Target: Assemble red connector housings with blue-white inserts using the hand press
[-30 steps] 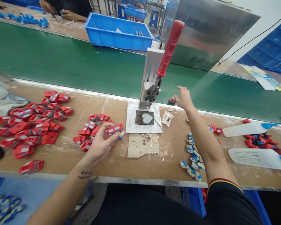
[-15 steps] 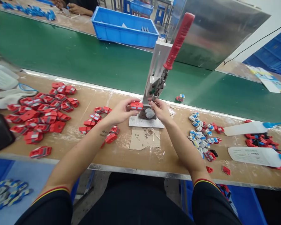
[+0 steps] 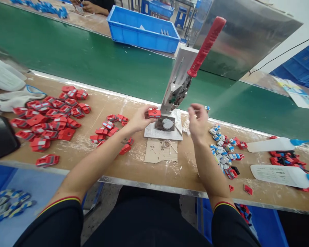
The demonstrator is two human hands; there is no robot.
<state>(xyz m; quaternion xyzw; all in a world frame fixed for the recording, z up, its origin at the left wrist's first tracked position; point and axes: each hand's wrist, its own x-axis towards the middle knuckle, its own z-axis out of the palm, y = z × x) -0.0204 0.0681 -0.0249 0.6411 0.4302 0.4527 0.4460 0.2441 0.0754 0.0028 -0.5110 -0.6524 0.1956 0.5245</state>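
My left hand pinches a small red plastic part and holds it just left of the dark fixture block at the foot of a hand press. The press's red lever stands raised, tilted to the right. My right hand hovers to the right of the press base, fingers loosely curled, holding nothing that I can see. A white base plate lies under the fixture.
Several red parts lie heaped at left and more near the press. Blue-and-white parts sit to the right, with two white squeeze bottles beyond. A green conveyor belt runs behind, with a blue bin across it.
My left hand carried the red part from the pile up to the press fixture. My right hand came back from the belt to the fixture, then drew away to the right and lifted.
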